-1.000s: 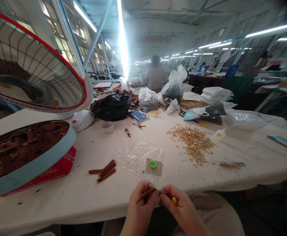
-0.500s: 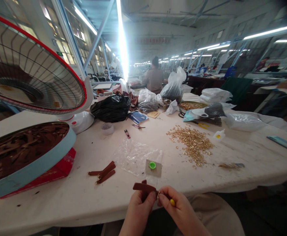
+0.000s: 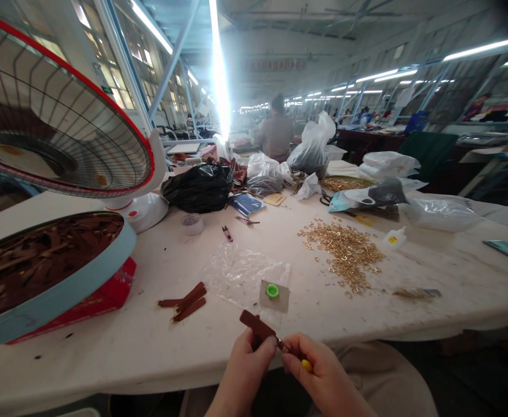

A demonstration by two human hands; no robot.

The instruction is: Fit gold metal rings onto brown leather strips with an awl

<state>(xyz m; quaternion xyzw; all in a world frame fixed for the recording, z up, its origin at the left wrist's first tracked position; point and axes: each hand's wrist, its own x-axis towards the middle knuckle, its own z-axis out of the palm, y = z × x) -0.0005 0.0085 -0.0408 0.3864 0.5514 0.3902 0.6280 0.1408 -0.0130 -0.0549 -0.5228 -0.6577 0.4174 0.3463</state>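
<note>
My left hand (image 3: 247,368) pinches a short brown leather strip (image 3: 256,325) at the table's near edge, the strip pointing up and to the left. My right hand (image 3: 318,376) is closed right beside it, its fingertips at the strip's lower end. A small yellow-tipped thing (image 3: 306,365) shows between the right fingers. On the table just beyond lie a few more brown strips (image 3: 186,302) and a green cap (image 3: 272,290) on a grey card. A heap of small gold rings (image 3: 344,250) lies to the right.
A round blue-rimmed tin (image 3: 62,292) full of brown strips sits at the left on a red box, below a tilted fan (image 3: 58,121). A clear plastic sheet (image 3: 240,272), bags (image 3: 199,185) and a small glue bottle (image 3: 395,237) lie further back. A person (image 3: 277,130) stands far off.
The brown strip has swung from lying across between both hands to sticking up and left out of my left hand. Both hands have sunk slightly toward the bottom of the view.
</note>
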